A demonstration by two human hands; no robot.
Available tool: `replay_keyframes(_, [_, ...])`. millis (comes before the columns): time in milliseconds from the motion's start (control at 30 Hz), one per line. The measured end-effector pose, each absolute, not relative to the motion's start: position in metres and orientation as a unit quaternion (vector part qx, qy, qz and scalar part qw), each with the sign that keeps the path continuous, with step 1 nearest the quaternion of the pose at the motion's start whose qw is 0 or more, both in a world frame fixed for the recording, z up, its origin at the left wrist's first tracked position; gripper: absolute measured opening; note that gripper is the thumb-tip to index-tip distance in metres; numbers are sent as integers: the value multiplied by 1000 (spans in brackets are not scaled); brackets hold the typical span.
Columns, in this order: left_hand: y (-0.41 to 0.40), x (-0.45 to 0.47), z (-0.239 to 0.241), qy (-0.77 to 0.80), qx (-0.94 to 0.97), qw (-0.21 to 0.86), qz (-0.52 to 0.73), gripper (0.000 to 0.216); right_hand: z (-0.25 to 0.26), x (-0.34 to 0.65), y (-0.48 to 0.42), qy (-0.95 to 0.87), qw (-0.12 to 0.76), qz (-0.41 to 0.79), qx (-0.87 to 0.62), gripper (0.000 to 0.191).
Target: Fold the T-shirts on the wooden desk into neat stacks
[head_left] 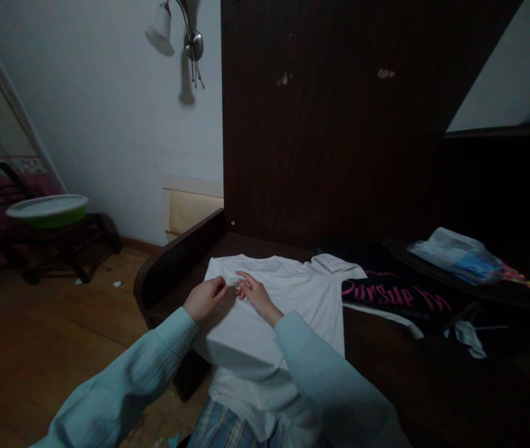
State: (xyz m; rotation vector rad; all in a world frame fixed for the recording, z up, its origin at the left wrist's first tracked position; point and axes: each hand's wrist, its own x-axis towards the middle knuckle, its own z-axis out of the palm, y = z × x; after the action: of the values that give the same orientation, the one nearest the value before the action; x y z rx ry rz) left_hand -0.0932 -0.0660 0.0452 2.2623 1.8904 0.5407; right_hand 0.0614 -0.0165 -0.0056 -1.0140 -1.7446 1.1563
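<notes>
"What's nearest?"

"Blue plaid cloth [221,426] at the bottom, with the hem of a white shirt [302,305] hanging over it, past the front edge of the desk [377,351]. The rest of the shirt lies across the desk's left part, near the raised left edge, one sleeve pointing right."

"And the hands?"

"Both are over the shirt's upper left part, just beside each other. The left hand [206,300] has its fingers bent and narrow, thumb close to them. The right hand [256,294] has one finger stretched out, the others curled. (Whether either pinches cloth, I can't tell; it's dim there.)"

"Farther off?"

"Right of the shirt, a black cloth [393,300] with pink lettering, then a plastic packet [456,256] towards the back right corner. Well apart, left of the desk, a green basin [55,214] sits on a dark chair [66,244]."

"Above?"

"A lamp [160,32] on the white wall [106,106]."
</notes>
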Motion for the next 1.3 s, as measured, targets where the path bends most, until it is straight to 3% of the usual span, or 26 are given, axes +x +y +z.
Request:
replay_keyframes(167, [-78,-93,25,526,808,111,242,23,-6,64,-14,-685,414,447,-399,25])
replay_keyframes(333, [-90,-132,4,512,818,43,257,55,-8,61,-12,-636,450,464,-421,21])
replay_keyframes(700, [-96,-150,0,627,723,13,290,9,0,62,-17,-594,471,477,-444,15])
replay_keyframes(1000, [-96,-149,7,640,731,-16,238,8,7,65,-24,-617,439,408,-509,10])
replay_keyframes(1200, [-90,-150,1,580,767,18,276,33,-1,65,-18,-662,399,335,-539,14])
replay_keyframes(1300, [-88,-148,4,530,804,30,268,32,-9,65,-13,-684,369,302,-552,16])
